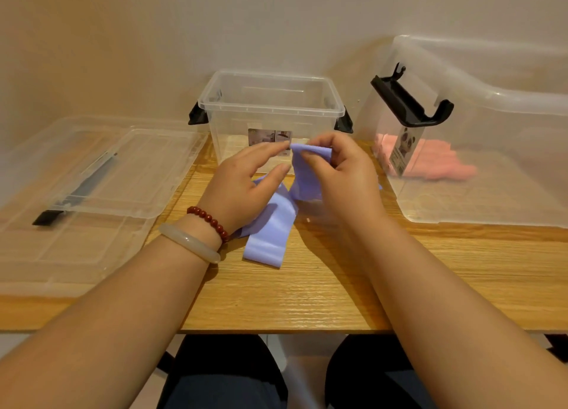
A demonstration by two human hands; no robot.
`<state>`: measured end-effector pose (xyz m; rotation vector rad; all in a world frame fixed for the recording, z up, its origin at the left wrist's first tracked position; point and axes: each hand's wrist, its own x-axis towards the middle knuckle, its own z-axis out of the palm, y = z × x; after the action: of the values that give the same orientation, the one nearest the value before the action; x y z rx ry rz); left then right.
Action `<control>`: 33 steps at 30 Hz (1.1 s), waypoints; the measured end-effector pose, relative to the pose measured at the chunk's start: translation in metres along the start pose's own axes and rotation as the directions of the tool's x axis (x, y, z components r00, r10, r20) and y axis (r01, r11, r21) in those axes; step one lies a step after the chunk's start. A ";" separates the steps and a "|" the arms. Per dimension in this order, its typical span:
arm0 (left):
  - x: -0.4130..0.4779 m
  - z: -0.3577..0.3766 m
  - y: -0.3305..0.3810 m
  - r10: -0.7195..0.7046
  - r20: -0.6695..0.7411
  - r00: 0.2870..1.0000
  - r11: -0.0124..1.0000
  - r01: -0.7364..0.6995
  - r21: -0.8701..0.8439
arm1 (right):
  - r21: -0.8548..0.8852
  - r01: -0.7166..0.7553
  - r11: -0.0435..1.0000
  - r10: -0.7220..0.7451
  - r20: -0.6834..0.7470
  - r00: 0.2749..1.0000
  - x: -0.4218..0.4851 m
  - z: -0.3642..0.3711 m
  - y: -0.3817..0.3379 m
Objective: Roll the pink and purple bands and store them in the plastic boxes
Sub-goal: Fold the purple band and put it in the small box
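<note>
The right hand [341, 175] pinches the upper end of the purple band [270, 233] between thumb and curled fingers, lifting that end off the table [307, 295] while the rest trails down and lies flat on the wood toward the person. This looks like the start of the roll: the raised end gives a free edge to turn over. The left hand [242, 187] is spread, thumb and fingers apart, its fingertips just at the band's top edge – probably ready to tuck or steady the first turn, though it grips nothing.

The pink band [436, 162] already lies inside the large clear box [491, 101] on the right, seemingly bunched up. Directly behind the hands the small clear box [270, 113] stands open and holds nothing visible – the likely home for the purple one, and nothing blocks the way to it. A clear lid [92, 175] lies flat at the left, well apart from the work. A bead bracelet [209, 219] and a pale bangle [187, 242] sit on the left wrist, near the band's trailing part
</note>
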<state>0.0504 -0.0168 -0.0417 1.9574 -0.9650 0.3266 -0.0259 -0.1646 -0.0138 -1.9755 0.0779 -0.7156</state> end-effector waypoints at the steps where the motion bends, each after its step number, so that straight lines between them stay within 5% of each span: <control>1: 0.003 -0.001 0.002 0.013 -0.006 1.000 0.998 -0.013 -0.054 | 0.038 0.000 0.999 0.000 0.017 1.000 0.003 0.001 -0.005; 9: 0.020 -0.017 0.024 -0.128 -0.144 0.981 0.922 0.064 -0.382 | 0.192 0.102 0.976 -0.103 -0.004 0.995 0.024 0.004 -0.041; 13: 0.033 -0.029 0.039 -0.078 -0.155 0.985 0.916 0.009 -0.401 | 0.306 0.095 0.947 -0.085 -0.045 0.995 0.033 0.004 -0.057; 20: 0.043 -0.033 0.051 -0.062 -0.176 0.982 0.918 -0.013 -0.397 | 0.249 0.094 0.964 -0.067 -0.115 0.991 0.041 0.003 -0.063; 27: 0.043 -0.021 0.044 -0.165 -0.149 0.975 0.896 0.085 -0.436 | 0.311 -0.022 0.950 0.046 -0.071 0.996 0.040 0.003 -0.045; 33: 0.051 -0.013 0.036 -0.243 -0.168 0.955 0.864 0.134 -0.485 | 0.258 0.031 0.966 0.002 -0.124 0.992 0.047 0.001 -0.028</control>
<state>0.0597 -0.0419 0.0159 1.5136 -0.6234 0.1736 0.0063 -0.1660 0.0305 -1.6828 0.0416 -0.8151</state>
